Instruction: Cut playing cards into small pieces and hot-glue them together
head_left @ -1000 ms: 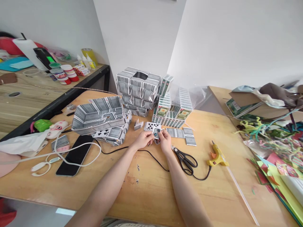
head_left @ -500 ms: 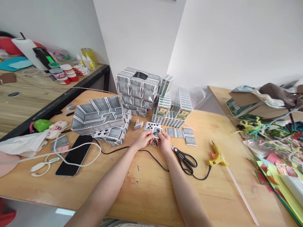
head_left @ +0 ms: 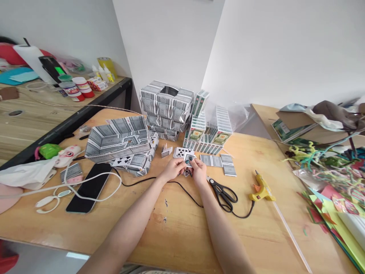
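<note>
Several boxes [head_left: 164, 109] look built, flat cards [head_left: 216, 161] unused. Left hand [head_left: 172, 169] and right hand [head_left: 199, 170] fingers pinch a card [head_left: 186, 156].

One head-worn camera looks forward and down from nearby, across the table [head_left: 176, 236] toward the wall [head_left: 285, 49].

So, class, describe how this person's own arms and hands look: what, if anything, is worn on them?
The bare, tapering left forearm and matching right forearm show no sleeve, watch or bracelet. The ungloved, five-fingered left grip and right grip show no rings, though some fingers are hidden. Glossy dark teal polish seems to coat the visible thumbnails.
</note>
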Motion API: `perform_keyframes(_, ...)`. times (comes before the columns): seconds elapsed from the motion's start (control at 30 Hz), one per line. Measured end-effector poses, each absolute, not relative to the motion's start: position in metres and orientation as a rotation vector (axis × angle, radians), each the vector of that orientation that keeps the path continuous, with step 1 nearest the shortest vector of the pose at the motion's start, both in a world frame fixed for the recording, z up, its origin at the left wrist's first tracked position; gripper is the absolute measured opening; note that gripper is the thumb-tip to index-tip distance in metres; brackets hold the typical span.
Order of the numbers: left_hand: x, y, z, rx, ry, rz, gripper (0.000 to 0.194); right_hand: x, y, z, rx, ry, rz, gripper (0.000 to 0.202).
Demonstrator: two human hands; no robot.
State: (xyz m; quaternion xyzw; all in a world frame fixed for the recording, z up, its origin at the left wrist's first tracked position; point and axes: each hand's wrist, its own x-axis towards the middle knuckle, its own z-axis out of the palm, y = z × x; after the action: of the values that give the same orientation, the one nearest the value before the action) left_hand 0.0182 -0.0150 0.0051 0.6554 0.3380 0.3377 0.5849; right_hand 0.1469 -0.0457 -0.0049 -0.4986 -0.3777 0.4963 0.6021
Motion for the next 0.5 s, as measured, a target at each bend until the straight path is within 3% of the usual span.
perform_keyframes(0.5,0.0232,-0.0141,-0.0027,1.405,0.814,0.781,0.031,0.1444,-0.0432,-0.0014,-1.257,-0.946,0.941,0.03)
